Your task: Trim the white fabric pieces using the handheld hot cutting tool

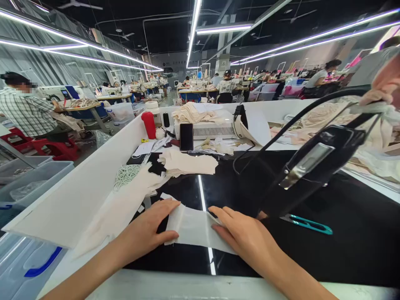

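Observation:
A thin white cloth piece [195, 227] lies on the glossy black tabletop [353, 250] between my hands. My left hand [153, 225] is at its left end, thumb and fingers spread around a folded edge, with the thumb touching the cloth. At the right end, my right hand [237, 229] pinches a folded edge between thumb and fingers. Just beyond lies a stack of cream fabric pieces [190, 162]. To the right of my right hand rest teal thread snips [309, 224].
A black device [315, 166] with a cable stands at right, near another person's hand [376, 96]. A phone [186, 136], red thread cone [148, 125] and scraps line the back. Pale cloth [121, 208] and green cord [126, 176] lie left, beside a white side panel [78, 183].

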`<state>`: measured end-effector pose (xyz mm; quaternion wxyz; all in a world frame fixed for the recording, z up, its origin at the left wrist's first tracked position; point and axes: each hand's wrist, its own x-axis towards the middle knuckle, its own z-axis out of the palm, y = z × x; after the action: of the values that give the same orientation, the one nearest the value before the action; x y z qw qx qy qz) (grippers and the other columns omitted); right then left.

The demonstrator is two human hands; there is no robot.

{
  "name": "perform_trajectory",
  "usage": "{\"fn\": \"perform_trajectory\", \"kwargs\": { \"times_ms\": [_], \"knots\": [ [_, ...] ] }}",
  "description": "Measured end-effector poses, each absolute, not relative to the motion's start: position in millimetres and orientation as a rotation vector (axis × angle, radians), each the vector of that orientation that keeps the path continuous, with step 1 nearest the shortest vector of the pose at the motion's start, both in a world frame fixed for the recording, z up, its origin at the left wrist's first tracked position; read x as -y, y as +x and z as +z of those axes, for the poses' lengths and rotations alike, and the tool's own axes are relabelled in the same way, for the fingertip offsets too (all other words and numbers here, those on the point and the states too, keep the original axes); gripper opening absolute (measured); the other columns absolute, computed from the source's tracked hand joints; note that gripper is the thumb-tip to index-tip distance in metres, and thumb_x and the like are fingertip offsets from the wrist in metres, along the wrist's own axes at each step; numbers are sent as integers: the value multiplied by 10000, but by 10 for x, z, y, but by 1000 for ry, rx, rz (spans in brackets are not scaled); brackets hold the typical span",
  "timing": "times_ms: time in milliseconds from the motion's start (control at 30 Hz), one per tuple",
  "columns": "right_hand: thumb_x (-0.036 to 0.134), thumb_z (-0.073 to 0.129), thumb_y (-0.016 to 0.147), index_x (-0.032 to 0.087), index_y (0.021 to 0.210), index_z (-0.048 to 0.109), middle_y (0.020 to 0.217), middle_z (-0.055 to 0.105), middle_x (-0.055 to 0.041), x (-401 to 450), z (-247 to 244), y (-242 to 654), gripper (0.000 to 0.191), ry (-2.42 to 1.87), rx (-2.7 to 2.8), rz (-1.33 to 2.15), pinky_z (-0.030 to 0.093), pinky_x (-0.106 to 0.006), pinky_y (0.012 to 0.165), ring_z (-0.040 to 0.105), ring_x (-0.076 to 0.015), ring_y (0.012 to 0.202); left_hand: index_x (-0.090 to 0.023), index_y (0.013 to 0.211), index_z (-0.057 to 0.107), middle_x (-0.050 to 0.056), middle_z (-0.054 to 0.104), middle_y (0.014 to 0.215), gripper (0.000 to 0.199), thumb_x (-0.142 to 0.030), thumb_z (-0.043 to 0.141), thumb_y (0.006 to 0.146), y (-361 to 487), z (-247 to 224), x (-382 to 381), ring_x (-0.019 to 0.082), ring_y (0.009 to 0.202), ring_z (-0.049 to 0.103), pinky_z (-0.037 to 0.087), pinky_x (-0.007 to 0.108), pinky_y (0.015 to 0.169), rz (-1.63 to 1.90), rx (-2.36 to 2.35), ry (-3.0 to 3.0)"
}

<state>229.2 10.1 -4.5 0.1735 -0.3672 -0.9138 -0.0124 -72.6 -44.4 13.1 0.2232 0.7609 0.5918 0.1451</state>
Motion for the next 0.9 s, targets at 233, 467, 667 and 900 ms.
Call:
{"fn": "perform_trajectory", "kwargs": {
  "times_ms": [233,467,667,900],
  "knots": [
    [252,428,1065,141,1269,615,978,755,-114,-126,-64,2293,298,-927,2475,-396,601,-383,658,758,-269,828,-358,1672,106,35,241,1716,971,-625,678,934,-837,29,432,327,1595,147,155,580,1295,251,-1674,2140],
    [448,772,901,258,1435,582,1453,657,-124,-43,-46,2064,598,-730,2561,33,614,-520,990,672,-348,1258,-354,1667,-13,70,218,1718,1104,-703,688,889,-831,9,427,355,1582,198,158,613,1284,208,-1678,2223],
    [531,697,933,254,1469,597,1555,556,-153,-34,-111,2117,612,-880,2680,349,542,-592,1109,573,-402,1395,-334,1670,-17,96,182,1725,1167,-733,707,847,-853,8,417,380,1588,163,125,668,1267,193,-1695,2192],
    [450,616,1005,258,1480,575,1543,573,-142,-118,-51,2208,514,-987,2562,375,527,-593,1126,544,-368,1429,-346,1678,102,75,230,1722,1042,-632,710,881,-918,100,479,412,1571,232,380,608,1196,356,-1865,2053]
  ]
}}
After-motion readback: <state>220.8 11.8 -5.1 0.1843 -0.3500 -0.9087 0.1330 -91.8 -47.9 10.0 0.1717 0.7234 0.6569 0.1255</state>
